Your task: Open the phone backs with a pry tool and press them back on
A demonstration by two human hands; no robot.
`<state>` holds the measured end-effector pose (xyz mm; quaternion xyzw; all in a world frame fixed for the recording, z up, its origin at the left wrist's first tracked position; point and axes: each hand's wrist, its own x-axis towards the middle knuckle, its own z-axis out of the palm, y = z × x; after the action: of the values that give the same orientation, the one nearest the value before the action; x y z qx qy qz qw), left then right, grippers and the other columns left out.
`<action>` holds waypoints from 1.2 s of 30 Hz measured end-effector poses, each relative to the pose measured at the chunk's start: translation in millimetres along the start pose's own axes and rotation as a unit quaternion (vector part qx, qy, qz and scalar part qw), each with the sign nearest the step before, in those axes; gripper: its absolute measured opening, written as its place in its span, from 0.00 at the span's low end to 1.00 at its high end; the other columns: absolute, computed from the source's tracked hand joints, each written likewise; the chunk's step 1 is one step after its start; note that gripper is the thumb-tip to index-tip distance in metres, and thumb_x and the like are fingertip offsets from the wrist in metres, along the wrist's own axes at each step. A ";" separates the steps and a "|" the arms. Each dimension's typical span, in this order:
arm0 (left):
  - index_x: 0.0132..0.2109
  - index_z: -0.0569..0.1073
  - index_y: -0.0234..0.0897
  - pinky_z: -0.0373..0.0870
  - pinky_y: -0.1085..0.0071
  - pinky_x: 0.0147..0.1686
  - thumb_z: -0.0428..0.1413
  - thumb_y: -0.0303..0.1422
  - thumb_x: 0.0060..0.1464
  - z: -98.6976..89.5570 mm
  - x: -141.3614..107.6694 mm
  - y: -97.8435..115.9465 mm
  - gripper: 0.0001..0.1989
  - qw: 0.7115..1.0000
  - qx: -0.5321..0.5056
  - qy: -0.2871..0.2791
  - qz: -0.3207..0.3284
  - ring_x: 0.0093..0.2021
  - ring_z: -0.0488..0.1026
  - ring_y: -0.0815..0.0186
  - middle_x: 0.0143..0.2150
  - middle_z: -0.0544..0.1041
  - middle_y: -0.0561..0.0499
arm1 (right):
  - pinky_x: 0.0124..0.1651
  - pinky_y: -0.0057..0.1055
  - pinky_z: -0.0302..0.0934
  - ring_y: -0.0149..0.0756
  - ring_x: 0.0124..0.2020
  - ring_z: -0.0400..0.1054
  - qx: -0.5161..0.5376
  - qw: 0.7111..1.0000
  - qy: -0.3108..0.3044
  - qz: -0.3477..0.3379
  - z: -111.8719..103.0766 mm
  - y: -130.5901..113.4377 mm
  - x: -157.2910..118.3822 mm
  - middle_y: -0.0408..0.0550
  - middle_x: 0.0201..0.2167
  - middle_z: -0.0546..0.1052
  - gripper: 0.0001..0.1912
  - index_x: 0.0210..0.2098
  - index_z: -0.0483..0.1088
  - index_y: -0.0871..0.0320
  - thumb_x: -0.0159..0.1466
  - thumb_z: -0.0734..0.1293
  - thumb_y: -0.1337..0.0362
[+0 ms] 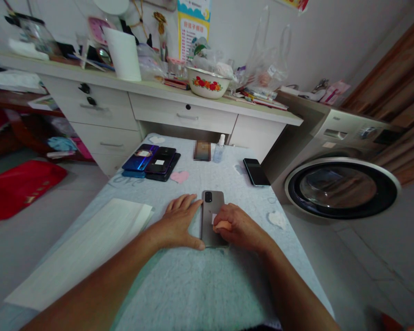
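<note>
Head view, much as I saw it from over the shoulder, had a grey phone (209,232) lying back up on the table (207,285), its camera block at the far end, directly between the person's two hands. The left hand (178,225) was open and spread flat on the cloth, thumb and forefinger reaching to the phone's left edge. The right hand (239,225) was closed around a small orange thing (223,225), pressed down over the right half of the phone's back, beside a pale label (214,218) whose writing I couldn't read.

Beyond, to the left, a blue phone (142,158) and a dark phone (161,162) topped a cluster, each with a white sticker too small to read. A spray bottle (219,152) stood farther back, and a black phone (257,173) lay to the right. On the wall, a poster (193,34) had a Chinese heading that seemed to begin 好孩子; its smaller lines were illegible. Gold characters on a red bag (17,188) were blurred, and the mark on the washing machine (334,133) was too tiny to make out.
</note>
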<state>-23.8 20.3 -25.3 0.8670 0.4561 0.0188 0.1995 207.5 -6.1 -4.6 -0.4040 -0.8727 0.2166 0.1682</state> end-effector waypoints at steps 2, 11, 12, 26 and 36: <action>0.69 0.49 0.39 0.44 0.46 0.63 0.60 0.61 0.33 -1.6 -0.6 1.3 0.60 1.000 -0.001 -0.003 0.001 0.69 0.40 0.39 0.71 0.46 0.36 | 0.46 0.33 0.57 0.35 0.38 0.66 0.008 1.000 -0.005 0.001 -1.8 -1.5 -0.6 0.43 0.33 0.74 0.05 0.33 0.72 0.56 0.59 0.66 0.71; 0.69 0.49 0.36 0.42 0.47 0.64 0.61 0.60 0.33 -0.2 -0.7 0.5 0.60 1.000 -0.007 -0.002 0.000 0.70 0.38 0.40 0.72 0.45 0.36 | 0.47 0.32 0.57 0.31 0.34 0.67 0.060 0.995 -0.062 -0.039 -10.8 -12.1 -2.9 0.39 0.27 0.74 0.08 0.28 0.72 0.55 0.57 0.66 0.74; 0.69 0.49 0.36 0.42 0.47 0.64 0.61 0.59 0.33 0.0 -0.7 0.4 0.60 1.000 -0.007 -0.003 -0.001 0.70 0.38 0.40 0.72 0.44 0.36 | 0.47 0.31 0.57 0.30 0.34 0.67 0.062 0.995 -0.068 -0.043 -11.8 -12.4 -3.1 0.38 0.26 0.74 0.08 0.28 0.72 0.55 0.57 0.66 0.74; 0.69 0.50 0.35 0.43 0.46 0.64 0.59 0.62 0.33 -2.1 -0.6 1.5 0.61 1.000 -0.007 -0.008 -0.002 0.69 0.39 0.39 0.72 0.45 0.35 | 0.42 0.34 0.55 0.37 0.37 0.62 -0.056 0.992 0.088 0.065 12.9 5.4 11.2 0.47 0.33 0.71 0.05 0.35 0.74 0.57 0.65 0.65 0.66; 0.69 0.50 0.39 0.44 0.45 0.63 0.59 0.63 0.34 1.0 -0.2 0.0 0.60 1.000 -0.012 0.007 0.008 0.69 0.40 0.38 0.71 0.46 0.35 | 0.44 0.36 0.54 0.39 0.39 0.60 -0.079 0.981 0.141 0.107 22.7 9.7 18.8 0.49 0.35 0.70 0.07 0.39 0.74 0.57 0.65 0.64 0.65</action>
<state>-23.7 19.8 -26.2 0.8680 0.4504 0.0323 0.2064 191.4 8.7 -26.6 -0.5338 -0.8062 0.1044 0.2328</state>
